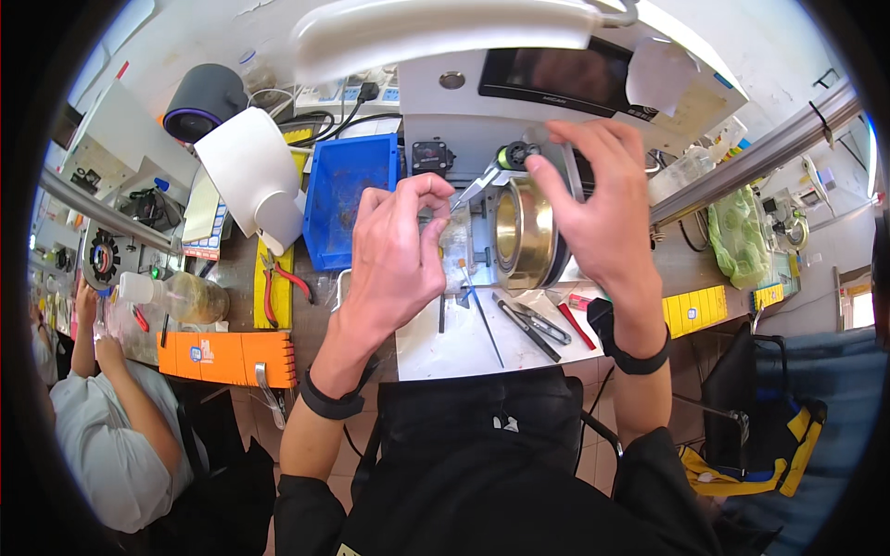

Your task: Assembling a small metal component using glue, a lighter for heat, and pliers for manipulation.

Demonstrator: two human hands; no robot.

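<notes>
In the middle of the bench stands a machine with a shiny brass-coloured drum. Above the drum sits a small black-and-green roller on a slim metal arm. My left hand is left of the drum, fingers pinched close to the arm's lower tip. Whatever lies between its fingertips is too small to make out. My right hand is at the drum's right side, thumb and fingers apart. Its thumb tip comes close to the roller; whether they touch I cannot tell.
Left of the machine is a blue bin. Red-handled pliers lie on a yellow strip. Hand tools and a thin rod rest on white paper. A white lamp hangs overhead. Another person sits at left.
</notes>
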